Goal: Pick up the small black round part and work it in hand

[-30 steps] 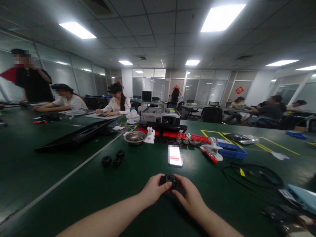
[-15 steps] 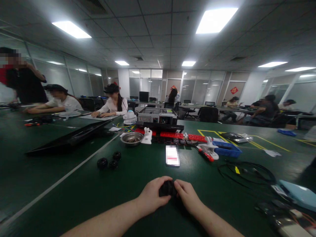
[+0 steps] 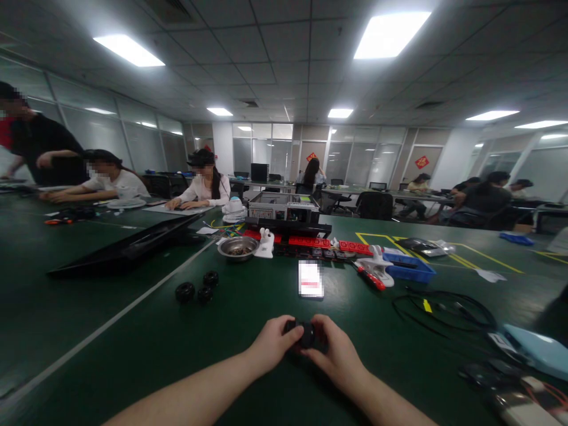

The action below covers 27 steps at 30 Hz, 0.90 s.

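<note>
In front of me, a small black part (image 3: 306, 336) is held between both hands, low over the green table (image 3: 239, 378). My left hand (image 3: 276, 343) is closed on its left side, the thumb lying across its front. Around its right side curve the fingers and thumb of my right hand (image 3: 336, 349). The fingers hide much of the part, so its exact kind is unclear. Three small black wheel-like pieces (image 3: 205, 294) lie together to the left. Beyond my hands is a phone with a bright screen (image 3: 310, 279).
A metal bowl (image 3: 238, 248) with small pieces, a white stand (image 3: 266, 244), red strips (image 3: 310, 242) and an opened metal case (image 3: 284, 207) stand ahead. A red screwdriver (image 3: 371, 278), blue tray (image 3: 408, 266) and black cables (image 3: 444, 307) lie right. Other people (image 3: 208, 183) sit at tables.
The black part has turned in my hands. My left thumb has moved onto its front, and my right hand has shifted its grip, thumb now lower. Far left, a standing person has lowered an arm.
</note>
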Tool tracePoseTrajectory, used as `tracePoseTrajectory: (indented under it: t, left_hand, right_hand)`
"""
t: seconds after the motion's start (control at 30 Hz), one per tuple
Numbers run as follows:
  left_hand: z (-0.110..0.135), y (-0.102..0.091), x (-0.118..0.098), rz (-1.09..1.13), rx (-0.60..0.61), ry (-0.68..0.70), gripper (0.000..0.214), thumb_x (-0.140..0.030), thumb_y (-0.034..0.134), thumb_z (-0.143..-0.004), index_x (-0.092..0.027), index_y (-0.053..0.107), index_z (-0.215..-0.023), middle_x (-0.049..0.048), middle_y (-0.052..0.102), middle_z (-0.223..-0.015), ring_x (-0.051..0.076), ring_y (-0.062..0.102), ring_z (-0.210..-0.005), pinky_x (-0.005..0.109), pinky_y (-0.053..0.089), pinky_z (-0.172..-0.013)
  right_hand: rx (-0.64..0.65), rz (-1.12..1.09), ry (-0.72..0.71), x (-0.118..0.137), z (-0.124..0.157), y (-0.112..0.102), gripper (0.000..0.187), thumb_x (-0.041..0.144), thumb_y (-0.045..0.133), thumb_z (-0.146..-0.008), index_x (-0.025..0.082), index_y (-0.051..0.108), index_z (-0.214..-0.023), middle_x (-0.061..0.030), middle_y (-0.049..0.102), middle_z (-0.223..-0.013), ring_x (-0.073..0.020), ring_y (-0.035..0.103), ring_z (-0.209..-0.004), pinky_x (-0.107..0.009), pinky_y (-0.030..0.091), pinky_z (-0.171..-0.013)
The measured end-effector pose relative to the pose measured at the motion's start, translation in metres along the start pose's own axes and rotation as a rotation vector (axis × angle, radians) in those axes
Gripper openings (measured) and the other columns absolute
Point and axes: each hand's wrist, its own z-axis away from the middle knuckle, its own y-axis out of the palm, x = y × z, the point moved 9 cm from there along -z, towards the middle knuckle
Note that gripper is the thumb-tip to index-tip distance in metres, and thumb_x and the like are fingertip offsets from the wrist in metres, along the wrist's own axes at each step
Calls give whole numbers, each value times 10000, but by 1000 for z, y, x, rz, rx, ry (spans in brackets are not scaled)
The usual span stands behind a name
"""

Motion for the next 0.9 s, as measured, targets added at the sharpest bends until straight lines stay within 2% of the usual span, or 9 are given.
tracePoseTrajectory:
  t: [0.17, 0.27, 0.37, 0.47, 0.6, 0.67, 0.73, 0.8, 0.9]
  left_hand:
    - [0, -1, -4, -62, 12, 14, 384, -354, 641, -641, -124, 550, -935, 48, 606, -856, 199, 563, -814, 297, 425, -713]
    - [2, -3, -12, -53, -20, 62, 366, -296, 643, -648, -143, 536, -963, 50, 608, -907, 198, 563, -864, 299, 431, -751]
    - [5, -9, -20, -132, -100, 119, 405, -245, 650, -635, -174, 518, -1011, 49, 605, -966, 198, 559, -900, 303, 431, -782]
    - [10, -12, -30, -336, -165, 210, 454, -226, 672, -604, -212, 530, -1034, 37, 603, -1006, 206, 549, -926, 320, 416, -814]
    - [13, -10, -34, -436, -156, 281, 478, -233, 678, -602, -223, 529, -1056, 37, 601, -1047, 207, 536, -963, 324, 393, -857]
    - [12, -11, -32, -412, -148, 250, 503, -257, 685, -598, -219, 518, -1071, 44, 599, -1051, 212, 540, -958, 326, 402, -847]
    - [10, -12, -29, -350, -132, 203, 488, -308, 674, -613, -198, 518, -1062, 57, 609, -1018, 218, 553, -929, 326, 420, -814]
    - [7, -13, -24, -257, -108, 172, 419, -369, 618, -666, -164, 531, -1020, 70, 623, -956, 215, 570, -882, 318, 438, -771]
    - [1, -12, -11, -85, -70, 104, 372, -432, 514, -732, -118, 540, -930, 76, 634, -832, 202, 597, -755, 311, 464, -680]
  right_hand:
    - [-6, 24, -17, 3, 0, -1, 359, 228, 631, -625, 190, 477, -947, -38, 558, -855, -169, 526, -733, -281, 414, -650]
    - [-1, -83, -79, 9, 2, -3, 504, 289, 645, -618, 191, 427, -1063, -55, 542, -942, -179, 526, -783, -286, 423, -679]
    - [-65, -234, -122, 11, 3, -10, 495, 392, 496, -750, 179, 340, -1169, -68, 530, -973, -176, 524, -806, -289, 424, -699]
    - [-74, -241, -53, 2, 0, -9, 314, 393, 318, -853, 170, 473, -1010, -40, 557, -804, -161, 527, -729, -275, 413, -654]
    - [-3, -162, -6, -3, -4, -1, 360, 389, 295, -866, 160, 533, -723, -17, 529, -638, -143, 507, -614, -257, 397, -579]
    - [-11, -153, -31, 0, -5, -2, 303, 359, 329, -858, 160, 542, -778, -34, 563, -711, -153, 525, -666, -268, 412, -615]
    - [-17, -150, -58, 5, -3, -4, 220, 306, 391, -834, 166, 533, -927, -56, 587, -845, -166, 541, -762, -286, 425, -683]
    - [-13, -127, -89, 10, -1, -6, 295, 250, 458, -794, 176, 474, -1079, -72, 573, -964, -173, 537, -831, -300, 428, -735]
    - [-7, -43, -128, 16, 2, -6, 413, 214, 502, -755, 184, 423, -1160, -73, 564, -974, -170, 535, -798, -304, 439, -716]
